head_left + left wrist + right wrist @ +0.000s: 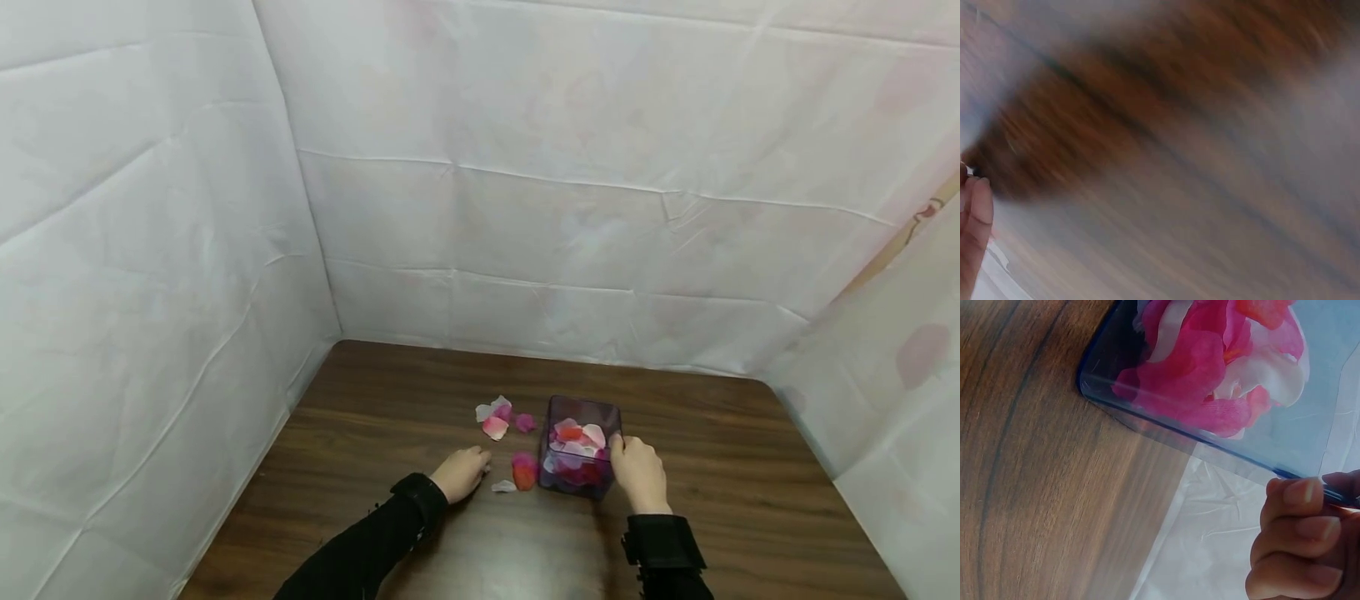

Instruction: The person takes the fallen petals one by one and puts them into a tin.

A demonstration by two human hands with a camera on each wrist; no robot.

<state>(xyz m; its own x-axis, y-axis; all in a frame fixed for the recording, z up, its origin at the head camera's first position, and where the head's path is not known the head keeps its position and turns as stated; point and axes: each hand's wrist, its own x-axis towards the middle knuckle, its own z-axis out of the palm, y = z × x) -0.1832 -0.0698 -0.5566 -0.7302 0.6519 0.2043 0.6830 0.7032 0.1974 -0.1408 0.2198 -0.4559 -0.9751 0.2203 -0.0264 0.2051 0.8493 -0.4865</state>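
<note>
A clear purple-tinted plastic box stands on the table, with pink, red and white artificial petals inside. My right hand pinches the box's right rim between thumb and fingers, as the right wrist view shows up close. My left hand is low over the table, left of the box, its fingers loosely bent and no petal visible in them. Near its fingertips lie a white petal and a pink and orange-red petal pair. In the blurred left wrist view, only some fingers show at the left edge.
Farther back on the brown wooden table lies a small cluster of white and pink petals, with a magenta petal beside it. White creased sheets hang around the table's back and sides.
</note>
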